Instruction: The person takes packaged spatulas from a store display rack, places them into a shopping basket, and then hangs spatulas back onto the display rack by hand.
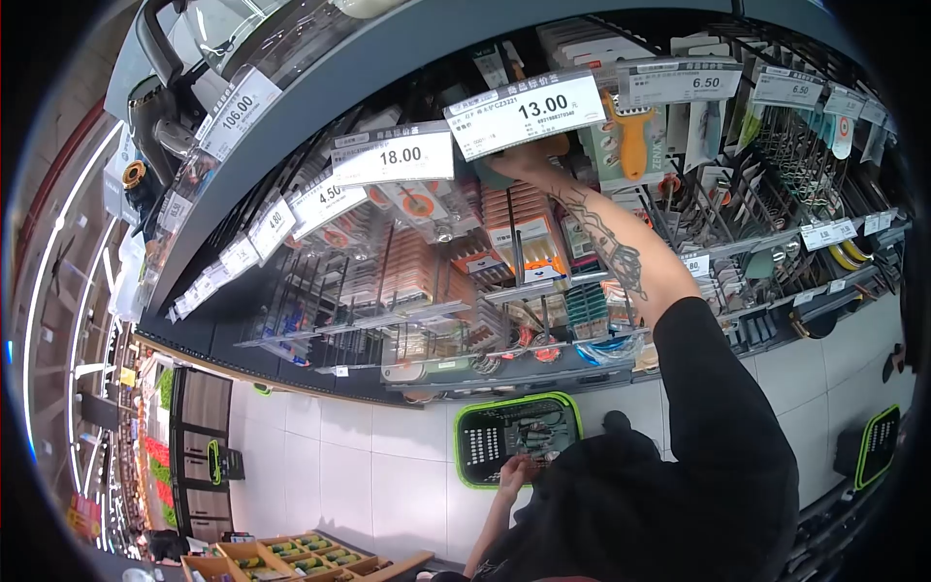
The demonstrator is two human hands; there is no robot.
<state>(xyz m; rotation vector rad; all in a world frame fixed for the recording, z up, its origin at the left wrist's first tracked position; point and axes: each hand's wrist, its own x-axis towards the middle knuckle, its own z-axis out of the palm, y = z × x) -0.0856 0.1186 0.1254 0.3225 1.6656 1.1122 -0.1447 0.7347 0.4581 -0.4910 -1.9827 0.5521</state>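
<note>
1. Closest to me, a black sleeve [722, 403] rises at the right of the frame, and its bare, tattooed forearm slants toward the upper middle.
2. There the right hand [529, 162] reaches in under the 13.00 price tag [527, 113]. The tag and the angle hide most of its fingers, so I can't tell whether they are spread or gripping.
3. A dark green thing [497, 174] shows right at that hand, just left of it; too little is visible to read its long axis.
4. Just below hang orange-and-white packs [533, 250] in a row, their long axis close to upright, leaning a little.
5. To the right, an orange peeler [633, 141] hangs nearly upright, handle pointing down the frame.
6. Lower down, at bottom middle, the left hand [515, 472] is at the near edge of a green-rimmed basket [465, 427]. Its fingers look bent; what they hold, I can't tell.
7. Packaged goods [543, 427] lie in the basket, on pale floor tiles [339, 456].
8. Farthest off, strip lights [82, 310] run along the left.
</note>
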